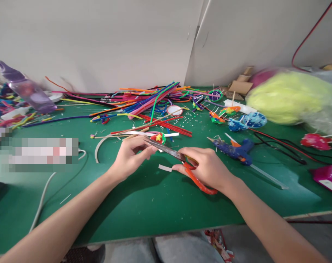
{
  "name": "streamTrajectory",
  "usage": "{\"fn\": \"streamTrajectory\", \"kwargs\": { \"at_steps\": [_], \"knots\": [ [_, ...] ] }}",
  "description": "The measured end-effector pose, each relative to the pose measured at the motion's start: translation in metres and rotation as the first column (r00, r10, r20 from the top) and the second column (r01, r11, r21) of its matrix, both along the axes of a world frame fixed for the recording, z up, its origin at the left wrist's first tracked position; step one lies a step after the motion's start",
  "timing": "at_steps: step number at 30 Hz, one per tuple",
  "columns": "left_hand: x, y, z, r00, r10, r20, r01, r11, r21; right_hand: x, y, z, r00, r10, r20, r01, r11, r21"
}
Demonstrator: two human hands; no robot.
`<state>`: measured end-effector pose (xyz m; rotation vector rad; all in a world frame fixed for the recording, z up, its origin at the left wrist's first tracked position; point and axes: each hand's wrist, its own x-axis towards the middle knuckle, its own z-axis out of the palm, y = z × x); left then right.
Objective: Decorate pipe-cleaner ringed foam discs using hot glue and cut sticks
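One narrow pinch in L hand (134, 157): thumb & fingers drawn together, prob. on flower (158, 138), though contact partly hidden by scissors (179, 155), so can't swear to it. Flower right at those fingertips, just behind blades: small, bright, yellow centre, red on L side, green round R edge, fuzzy by the look. Prob. v. light, soft outside w/ bendy core, not slippery but easy to squash out of shape; best taken lightly by outer rim, clear of centre. White strip (171, 134) behind it, thin & flat, prob. paper: next to no weight, floppy, quick to crease; pick up by edges. Scrap (165, 168) of similar white lower down, flat on green bench (144, 204), just L of R hand (209, 166). Scissors mid-way: dark metal blades pointing L, tips over L fingers, orange-red handles w/ some yellow. Prob. heaviest of the lot, stiff, smooth, not fragile; hold by loops only. R hand wrapped round those handles, one loop showing below palm. Farther R, blue glue gun (228, 149) lying on bench: hard plastic prob., fairly light; take by grip, well away from nozzle.
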<state>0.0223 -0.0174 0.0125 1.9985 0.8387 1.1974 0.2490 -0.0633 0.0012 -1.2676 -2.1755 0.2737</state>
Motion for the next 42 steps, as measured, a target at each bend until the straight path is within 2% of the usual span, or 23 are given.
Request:
{"fn": "streamTrajectory", "kwargs": {
  "at_steps": [5, 13, 21, 25, 31, 42],
  "knots": [
    [0.0, 0.001, 0.0, 1.0, -0.005, -0.003, 0.005, 1.0, -0.017, 0.001, 0.0, -0.003, 1.0, 0.026, -0.015, -0.025, 0.998, 0.061],
    [0.0, -0.001, 0.002, 1.0, 0.001, -0.009, -0.001, 1.0, -0.006, 0.001, 0.001, -0.004, 0.999, 0.029, -0.023, -0.027, 0.996, 0.083],
    [0.002, -0.002, 0.005, 1.0, 0.01, -0.003, -0.011, 0.999, -0.042, 0.001, -0.002, 0.001, 1.0, -0.006, -0.024, 0.007, 1.0, 0.03],
    [0.003, -0.003, 0.005, 0.999, 0.025, 0.036, -0.023, 0.997, -0.071, 0.0, -0.003, 0.008, 0.998, -0.055, -0.044, 0.054, 0.998, -0.027],
    [0.003, -0.003, 0.003, 0.992, 0.058, 0.11, -0.045, 0.992, -0.116, 0.0, -0.002, 0.013, 0.997, -0.074, 0.02, 0.075, 0.993, -0.088],
    [0.0, -0.001, 0.001, 0.984, 0.083, 0.16, -0.062, 0.99, -0.129, 0.001, -0.002, 0.01, 0.997, -0.06, 0.039, 0.061, 0.997, -0.036]
  ]
}}
